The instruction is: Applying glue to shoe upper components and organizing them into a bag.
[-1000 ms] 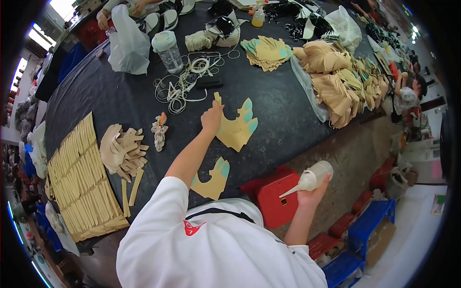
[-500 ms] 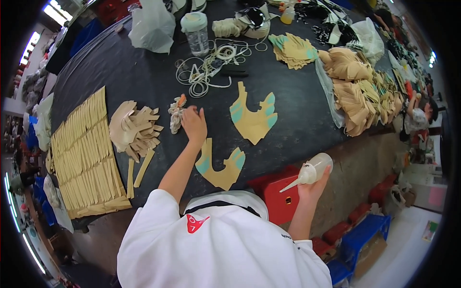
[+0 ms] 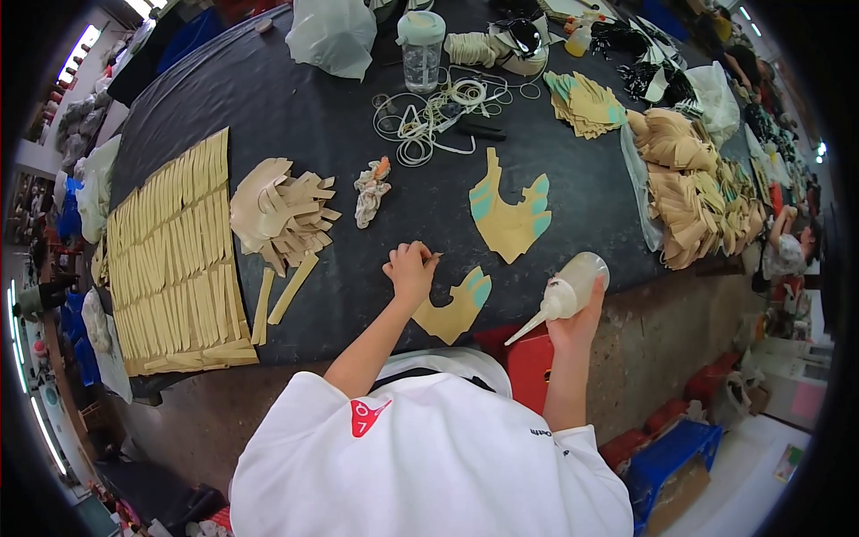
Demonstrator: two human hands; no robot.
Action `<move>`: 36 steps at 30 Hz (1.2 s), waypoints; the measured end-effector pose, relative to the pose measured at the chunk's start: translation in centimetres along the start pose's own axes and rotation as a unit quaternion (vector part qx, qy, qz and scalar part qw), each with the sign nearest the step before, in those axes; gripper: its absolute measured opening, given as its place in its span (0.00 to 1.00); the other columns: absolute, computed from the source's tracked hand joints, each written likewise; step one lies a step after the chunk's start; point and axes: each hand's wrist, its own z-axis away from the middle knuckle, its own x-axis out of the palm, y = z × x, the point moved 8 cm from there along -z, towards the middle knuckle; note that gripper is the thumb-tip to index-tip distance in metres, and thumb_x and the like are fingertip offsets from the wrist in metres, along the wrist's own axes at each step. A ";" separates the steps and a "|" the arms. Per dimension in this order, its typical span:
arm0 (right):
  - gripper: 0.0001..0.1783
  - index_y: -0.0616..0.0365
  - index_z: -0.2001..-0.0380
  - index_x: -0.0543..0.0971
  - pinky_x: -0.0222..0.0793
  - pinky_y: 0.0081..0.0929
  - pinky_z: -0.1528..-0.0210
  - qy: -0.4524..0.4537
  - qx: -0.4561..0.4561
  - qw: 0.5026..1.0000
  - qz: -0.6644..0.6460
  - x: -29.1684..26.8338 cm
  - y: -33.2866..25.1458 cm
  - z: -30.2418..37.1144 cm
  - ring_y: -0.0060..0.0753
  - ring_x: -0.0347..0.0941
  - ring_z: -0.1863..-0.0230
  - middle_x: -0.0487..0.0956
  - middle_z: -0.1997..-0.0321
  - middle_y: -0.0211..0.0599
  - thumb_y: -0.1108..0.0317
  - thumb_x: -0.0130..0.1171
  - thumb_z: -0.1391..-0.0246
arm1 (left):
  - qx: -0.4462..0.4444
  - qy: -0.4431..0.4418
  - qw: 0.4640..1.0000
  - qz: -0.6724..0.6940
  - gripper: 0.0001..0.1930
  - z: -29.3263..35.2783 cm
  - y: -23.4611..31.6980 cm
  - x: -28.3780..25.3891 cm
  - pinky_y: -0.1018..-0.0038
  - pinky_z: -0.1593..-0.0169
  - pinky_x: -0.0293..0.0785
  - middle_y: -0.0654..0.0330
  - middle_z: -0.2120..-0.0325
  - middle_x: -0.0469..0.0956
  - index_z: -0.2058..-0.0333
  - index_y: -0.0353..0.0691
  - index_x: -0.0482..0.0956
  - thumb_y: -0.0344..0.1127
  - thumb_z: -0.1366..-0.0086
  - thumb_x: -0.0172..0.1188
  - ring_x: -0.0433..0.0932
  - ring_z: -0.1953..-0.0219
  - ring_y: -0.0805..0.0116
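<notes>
My left hand [image 3: 412, 272] is closed, fingertips pinched together, over the left arm of the nearer tan U-shaped cut piece [image 3: 449, 319]. What the fingertips hold, if anything, is too small to make out. That piece lies by the table's near edge and has pale green patches. Just beyond it lies a similar, larger-looking cut piece [image 3: 508, 224]. In my right hand [image 3: 577, 324] is a translucent squeeze bottle [image 3: 583, 273], tilted with its long white nozzle pointing down and left, off the table's near edge. A crumpled whitish rag [image 3: 369, 199] with an orange spot lies beyond my left hand.
Left on the black-covered table [image 3: 358, 116] are rows of tan strips [image 3: 174, 259], a fanned pile of tan pieces [image 3: 277, 210] and two loose strips [image 3: 291, 291]. Tangled white cord [image 3: 420, 134] and a lidded cup [image 3: 420, 54] stand farther back. Stacked cut pieces [image 3: 684, 192] lie right.
My left hand has come back from beside the rag to the nearer cut piece, its fingers now pinched. The bottle stays in my right hand, shifted slightly. The whole view has shifted.
</notes>
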 end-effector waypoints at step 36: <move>0.34 0.57 0.47 0.65 0.70 0.40 0.48 -0.183 -0.179 0.959 0.121 8.0 -1.7 1.3 0.36 0.70 0.50 0.71 0.51 0.36 0.49 0.62 0.51 | 0.048 -0.420 0.731 0.536 0.15 5.3 9.0 -11.4 0.82 0.80 0.52 0.69 0.89 0.65 0.85 0.37 0.70 0.33 0.40 0.47 0.58 0.86 0.83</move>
